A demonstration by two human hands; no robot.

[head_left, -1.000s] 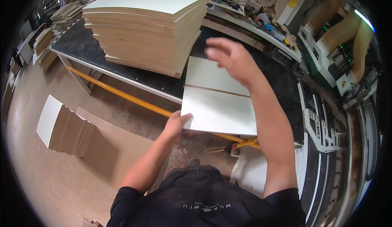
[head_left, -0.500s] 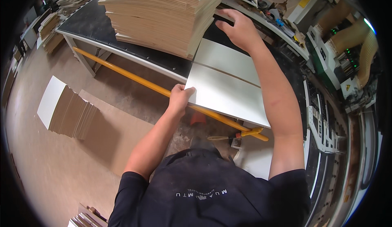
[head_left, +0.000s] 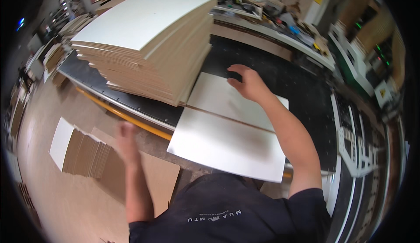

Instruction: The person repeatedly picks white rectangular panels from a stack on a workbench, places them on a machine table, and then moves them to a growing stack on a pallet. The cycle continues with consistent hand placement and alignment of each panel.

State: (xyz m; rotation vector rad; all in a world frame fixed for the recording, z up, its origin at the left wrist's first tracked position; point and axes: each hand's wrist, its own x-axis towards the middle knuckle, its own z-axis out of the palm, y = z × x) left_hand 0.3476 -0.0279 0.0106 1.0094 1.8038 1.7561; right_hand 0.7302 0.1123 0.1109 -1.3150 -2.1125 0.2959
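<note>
Between grips at two white panels, centre of the frame: the step in hand looks like placing or sorting them.
The right hand (head_left: 247, 83) is over the far panel (head_left: 212, 92), fingers half-curled with a gap to the thumb, holding nothing; the left hand (head_left: 127, 142), left of centre, is clear of both panels and too blurred to tell how its fingers stand; the near panel (head_left: 225, 144) juts past the front edge of the black table (head_left: 308, 111), beside the tall stack (head_left: 144, 22), upper left; the next move seems to call for a steady grip on a panel edge.
</note>
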